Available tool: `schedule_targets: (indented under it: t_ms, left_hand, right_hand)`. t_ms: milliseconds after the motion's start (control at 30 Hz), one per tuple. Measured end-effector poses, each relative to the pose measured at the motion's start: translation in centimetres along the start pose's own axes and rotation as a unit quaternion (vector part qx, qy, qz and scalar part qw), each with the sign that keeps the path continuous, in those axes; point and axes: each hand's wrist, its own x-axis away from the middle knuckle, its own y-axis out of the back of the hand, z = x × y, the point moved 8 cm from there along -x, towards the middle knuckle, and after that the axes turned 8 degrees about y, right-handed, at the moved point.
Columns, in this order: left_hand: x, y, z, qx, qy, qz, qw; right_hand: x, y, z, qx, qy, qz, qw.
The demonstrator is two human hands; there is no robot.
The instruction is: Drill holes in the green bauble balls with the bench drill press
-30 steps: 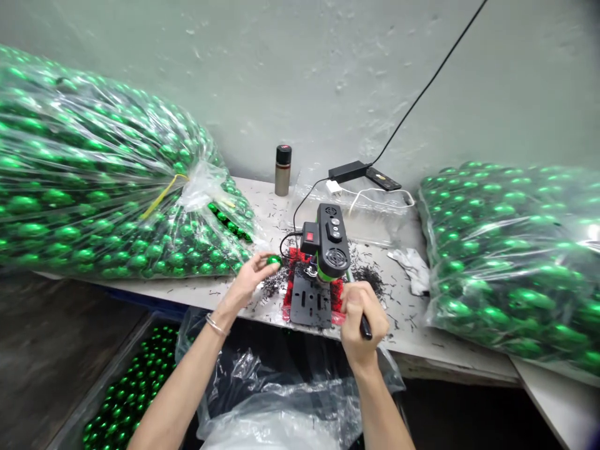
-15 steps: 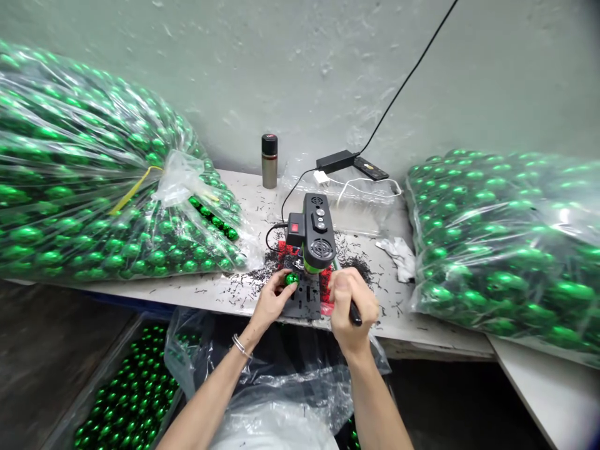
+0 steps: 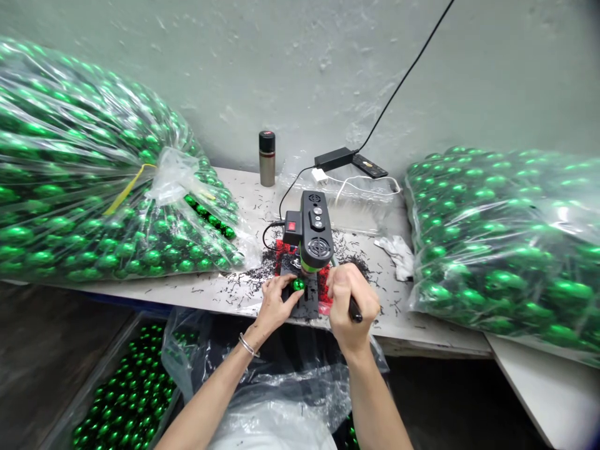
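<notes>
Between the thumb and fingers of my left hand (image 3: 276, 302) is a shiny green ball (image 3: 298, 285), held just in front of the head of a small black bench drill press (image 3: 317, 228). Beneath the ball lies the machine's dark slotted base plate (image 3: 307, 306). My right hand (image 3: 352, 306) is wrapped round a black-ended lever handle (image 3: 355, 310) at the machine's right side. A red mat (image 3: 324, 294) under the base is strewn with black shavings. The tool tip under the head is mostly hidden.
Large clear bags of green balls flank the machine, a tied bag (image 3: 94, 187) left and another bag (image 3: 497, 250) right. Behind stand a flask (image 3: 267, 159) and a power adapter (image 3: 334, 158). A white cloth (image 3: 398, 256) lies to the right; a bin of balls (image 3: 126, 394) sits below left.
My left hand has shifted slightly to the right with the green ball, bringing it further over the base plate. My right hand stays on the lever handle.
</notes>
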Motion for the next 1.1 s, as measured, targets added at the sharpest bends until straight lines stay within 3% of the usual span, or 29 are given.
schedule_targets:
  t_ms: [300,633,867,1100]
  left_hand:
    - [0.8,0.6,-0.8,-0.071,-0.056,-0.019,0.996]
    - [0.3,0.5,-2.1,-0.101,-0.087,0.022,0.991]
    - [-0.6,-0.3,-0.5,-0.054,-0.069,0.008,0.996]
    - [-0.5,-0.4,0.0,-0.01,-0.079,0.01,0.997]
  right_hand:
    - [1.0,0.0,-0.2,0.014,0.006,0.004,1.0]
    - [1.9,-0.1,-0.4,0.023,0.011,0.002,1.0]
    - [2.7,-0.1,-0.5,0.027,0.027,0.008,0.999]
    - [6.5,-1.0,-2.0,0.054,0.077,-0.02,0.995]
